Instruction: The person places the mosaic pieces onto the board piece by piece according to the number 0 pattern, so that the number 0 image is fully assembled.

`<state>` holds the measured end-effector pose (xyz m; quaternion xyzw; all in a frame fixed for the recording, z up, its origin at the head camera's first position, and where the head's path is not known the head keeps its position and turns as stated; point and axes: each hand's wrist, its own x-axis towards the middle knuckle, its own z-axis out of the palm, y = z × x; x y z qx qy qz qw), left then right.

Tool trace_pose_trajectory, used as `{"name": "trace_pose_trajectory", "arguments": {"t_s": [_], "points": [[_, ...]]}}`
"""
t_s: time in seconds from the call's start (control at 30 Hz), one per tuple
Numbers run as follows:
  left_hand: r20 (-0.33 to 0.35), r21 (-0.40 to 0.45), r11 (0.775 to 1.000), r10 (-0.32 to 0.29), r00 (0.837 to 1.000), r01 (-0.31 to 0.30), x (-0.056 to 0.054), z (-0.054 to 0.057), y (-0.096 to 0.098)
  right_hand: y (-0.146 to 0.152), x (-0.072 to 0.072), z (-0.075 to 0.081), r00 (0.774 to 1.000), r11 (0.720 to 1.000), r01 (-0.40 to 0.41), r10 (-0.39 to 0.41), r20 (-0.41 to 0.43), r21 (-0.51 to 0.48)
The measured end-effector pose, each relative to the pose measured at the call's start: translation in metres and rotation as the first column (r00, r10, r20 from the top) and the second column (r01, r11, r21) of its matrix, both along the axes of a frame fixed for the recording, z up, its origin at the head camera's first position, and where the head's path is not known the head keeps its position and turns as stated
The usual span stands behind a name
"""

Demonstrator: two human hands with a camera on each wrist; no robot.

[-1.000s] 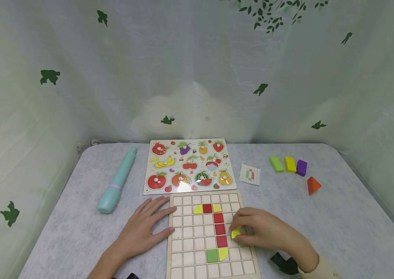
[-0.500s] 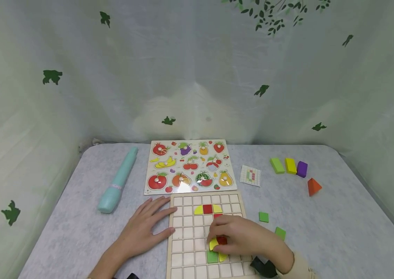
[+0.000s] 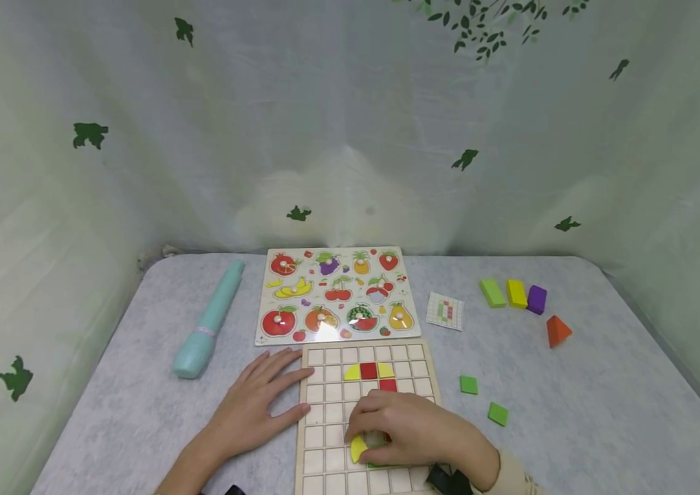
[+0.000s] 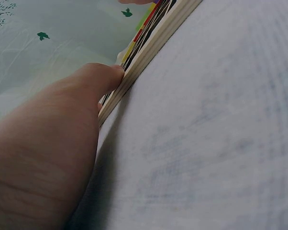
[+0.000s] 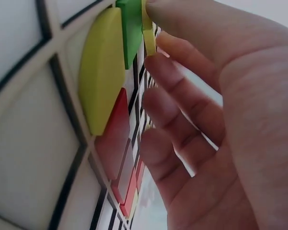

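Note:
The wooden grid board [image 3: 315, 437] lies in front of me with red, yellow and green tiles in its cells. My right hand [image 3: 408, 427] pinches a yellow quarter-circle tile [image 3: 358, 449] between thumb and fingertips, low over the board. In the right wrist view the held tile [image 5: 149, 42] shows beside the green square tile [image 5: 129, 36]; another yellow quarter-circle [image 5: 103, 72] and red tiles [image 5: 114, 139] sit in cells nearby. That hand covers part of the red column in the head view. My left hand [image 3: 256, 410] lies with spread fingers, fingertips at the board's left edge.
Behind the board lies a fruit puzzle [image 3: 337, 295]. A pattern card [image 3: 445, 311] is right of it, a teal tapered object [image 3: 206, 326] left. Two green square tiles [image 3: 469, 385] lie to the right. Farther back are green, yellow [image 3: 516, 293] and purple blocks and an orange triangular block [image 3: 557, 331].
My right hand has carried the yellow tile leftward across the red column and slightly nearer to me. Two green squares it covered now show on the table. My left hand stays put.

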<state>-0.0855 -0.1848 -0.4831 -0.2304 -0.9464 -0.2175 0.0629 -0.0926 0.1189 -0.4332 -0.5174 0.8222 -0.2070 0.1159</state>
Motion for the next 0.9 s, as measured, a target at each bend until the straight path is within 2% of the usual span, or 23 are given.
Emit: {"name": "trace_pose_trajectory", "arguments": {"t_s": [0.17, 0.57, 0.9], "points": [[0.013, -0.004, 1.000, 0.004, 1.000, -0.004, 0.0000, 0.0004, 0.0003, 0.0005, 0.0006, -0.0017, 0.999, 0.999, 0.037, -0.037, 0.010, 0.002], [-0.007, 0.001, 1.000, -0.005, 1.000, 0.005, -0.0009, 0.0001, 0.0005, -0.0024, 0.0007, -0.0039, 0.995, 0.997, -0.066, 0.068, 0.067, -0.026], [-0.021, 0.002, 1.000, -0.008, 1.000, 0.008, -0.0016, -0.0013, 0.0002, -0.0035, 0.0023, -0.0038, 0.996, 0.997, -0.075, 0.076, 0.053, -0.008]]}}
